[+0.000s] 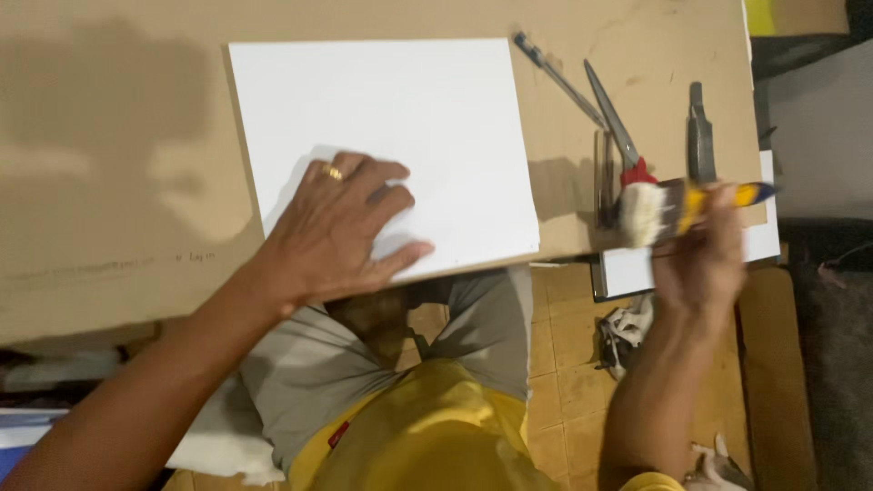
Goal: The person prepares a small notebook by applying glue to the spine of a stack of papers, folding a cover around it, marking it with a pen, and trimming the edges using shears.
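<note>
My yellow shirt (427, 427) and my grey shorts (318, 364) are the closest things to my eyes, because I am looking straight down past my tummy at the work. Just past my knees is a big brown board (118, 182), and it lies flat so I have a firm place to work on. On it lies a white sheet (391, 118), with its near edge right at the edge of the board. My left hand (336, 227) is spread open and flat on the near corner of the sheet, fingers wide, holding nothing. I press down like that so the sheet cannot slide or curl up. My right hand (705, 245) is closed tight around a paintbrush (677, 205) with a yellow handle and pale bristles. I hold it up off to the right side, bristles pointing toward the sheet, and it does not touch the sheet. It looks a bit blurry. Behind the brush, on the board, lie scissors with red handles (614, 123), a thin pen (555, 73) and a dark tool (700, 136) that I cannot make out well. They sit on my right side, near the hand that grabs things. Under the board I see a tiled floor (568, 364) and a crumpled rag (623, 332).
</note>
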